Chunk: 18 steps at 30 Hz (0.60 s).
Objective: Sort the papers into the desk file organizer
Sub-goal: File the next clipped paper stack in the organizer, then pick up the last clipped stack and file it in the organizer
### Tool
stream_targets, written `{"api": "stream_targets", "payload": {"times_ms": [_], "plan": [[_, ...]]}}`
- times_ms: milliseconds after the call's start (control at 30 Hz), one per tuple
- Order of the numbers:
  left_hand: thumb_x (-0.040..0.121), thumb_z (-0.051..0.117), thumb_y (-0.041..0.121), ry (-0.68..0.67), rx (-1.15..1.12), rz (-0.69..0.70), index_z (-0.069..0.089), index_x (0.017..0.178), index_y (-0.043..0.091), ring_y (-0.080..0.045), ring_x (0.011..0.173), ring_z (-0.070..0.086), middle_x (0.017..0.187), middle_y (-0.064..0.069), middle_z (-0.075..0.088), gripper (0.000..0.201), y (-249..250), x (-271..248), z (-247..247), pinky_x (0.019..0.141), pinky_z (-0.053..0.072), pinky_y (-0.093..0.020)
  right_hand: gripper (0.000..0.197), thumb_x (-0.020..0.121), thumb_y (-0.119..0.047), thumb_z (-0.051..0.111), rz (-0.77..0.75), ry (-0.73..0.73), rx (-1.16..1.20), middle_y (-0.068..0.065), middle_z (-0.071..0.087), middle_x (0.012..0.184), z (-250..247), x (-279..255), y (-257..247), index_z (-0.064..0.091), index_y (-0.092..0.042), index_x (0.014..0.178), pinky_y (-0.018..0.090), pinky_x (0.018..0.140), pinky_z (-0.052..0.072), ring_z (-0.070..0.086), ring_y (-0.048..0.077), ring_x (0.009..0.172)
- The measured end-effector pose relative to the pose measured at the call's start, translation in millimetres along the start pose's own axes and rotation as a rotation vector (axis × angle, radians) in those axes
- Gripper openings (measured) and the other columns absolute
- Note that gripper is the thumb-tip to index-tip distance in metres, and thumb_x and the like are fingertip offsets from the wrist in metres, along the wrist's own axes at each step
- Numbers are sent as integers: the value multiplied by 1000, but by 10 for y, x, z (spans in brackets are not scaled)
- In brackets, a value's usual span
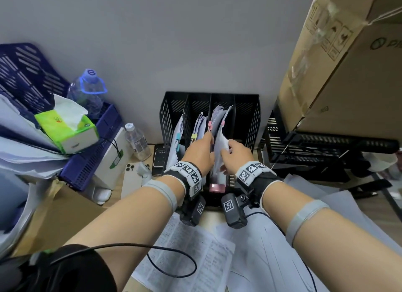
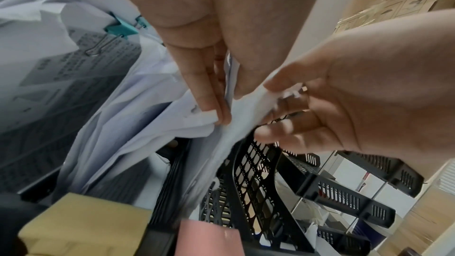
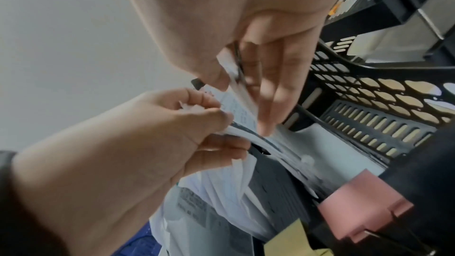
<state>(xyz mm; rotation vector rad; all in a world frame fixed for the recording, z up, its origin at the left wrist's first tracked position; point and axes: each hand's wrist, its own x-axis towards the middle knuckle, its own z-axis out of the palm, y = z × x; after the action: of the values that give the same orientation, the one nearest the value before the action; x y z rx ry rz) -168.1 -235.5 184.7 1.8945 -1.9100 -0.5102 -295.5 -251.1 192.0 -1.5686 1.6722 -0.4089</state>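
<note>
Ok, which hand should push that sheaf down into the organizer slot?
Probably the right hand: it already pinches the paper sheaf over the third slot of the organizer, while the left hand holds neighbouring papers aside.

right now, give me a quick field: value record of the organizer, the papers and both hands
organizer: black mesh desk file organizer against the wall, four upright slots
slots: three left slots hold clipped papers; rightmost looks empty
papers in hand: white sheets at the third slot
left hand: left hand pinches the sheets
right hand: right hand pinches the same sheets
desk front: loose printed pages
</note>
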Motion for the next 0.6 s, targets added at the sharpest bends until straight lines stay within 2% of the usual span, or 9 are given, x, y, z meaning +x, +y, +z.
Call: {"api": "stream_targets", "payload": {"times_ms": [67, 133, 200, 267, 300, 400, 467, 533, 600], "plan": [[90, 56, 8, -1, -12, -5, 45, 108, 16, -23, 68, 55, 69, 5, 50, 22, -10, -34, 6, 65, 42, -32, 18, 77, -24, 35, -26, -35, -18, 13, 71, 75, 34, 38, 57, 50, -17, 69, 48, 61, 60, 71, 33, 60], [90, 57, 9, -15, -35, 3, 47, 115, 17, -22, 72, 56, 73, 6, 51, 28, -10, -76, 12, 67, 43, -32, 18, 78, -18, 37, -28, -104, -16, 15, 73, 77, 53, -3, 77, 53, -17, 69, 48, 62, 61, 72, 33, 63], [90, 62, 12, -29, -68, 47, 46, 126, 19, -21, 81, 60, 93, 0, 58, 40, -16, -137, 16, 74, 48, -34, 12, 82, -22, 44, -32, -99, -13, 11, 73, 81, 68, -69, 90, 53, -26, 75, 46, 67, 61, 72, 30, 69], [88, 66, 14, -35, -138, 85, 40, 139, 23, -16, 84, 61, 111, -3, 62, 58, -40, -234, 10, 85, 54, -35, 13, 87, -26, 48, -2, -100, -92, 10, 71, 84, 109, -142, 147, 58, -19, 83, 40, 69, 60, 71, 28, 73], [88, 68, 14, -39, -186, 91, 36, 143, 26, -15, 79, 61, 107, -2, 63, 65, -57, -297, 10, 84, 56, -35, 17, 89, -26, 49, 45, -144, -97, 10, 71, 83, 164, -162, 232, 60, -14, 82, 36, 67, 61, 71, 27, 71], [89, 69, 16, -67, -274, 117, 27, 145, 32, -15, 65, 67, 94, 2, 64, 71, -158, -505, 21, 70, 61, -35, 13, 88, -18, 55, 190, -366, 21, 10, 70, 76, 394, -278, 480, 60, -14, 77, 30, 57, 59, 68, 22, 59], [90, 68, 18, -98, -270, 148, 25, 146, 34, -10, 64, 67, 93, 5, 65, 72, -278, -674, 38, 66, 59, -24, 12, 89, -13, 51, 266, -487, 67, 10, 65, 74, 587, -383, 606, 60, -9, 83, 24, 50, 50, 62, 23, 53], [92, 67, 21, -124, -302, 140, 29, 143, 35, -7, 63, 68, 90, 6, 67, 65, -427, -871, 59, 66, 56, -19, 12, 91, -14, 51, 259, -530, 36, 11, 66, 81, 816, -474, 719, 61, -8, 87, 25, 52, 48, 64, 24, 59], [92, 67, 23, -116, -325, 98, 40, 135, 34, -8, 62, 68, 87, 5, 69, 52, -626, -1080, 103, 65, 56, -20, 9, 87, -19, 59, 207, -520, -60, 10, 67, 90, 1055, -554, 830, 64, -12, 91, 28, 58, 50, 63, 23, 69]]}}
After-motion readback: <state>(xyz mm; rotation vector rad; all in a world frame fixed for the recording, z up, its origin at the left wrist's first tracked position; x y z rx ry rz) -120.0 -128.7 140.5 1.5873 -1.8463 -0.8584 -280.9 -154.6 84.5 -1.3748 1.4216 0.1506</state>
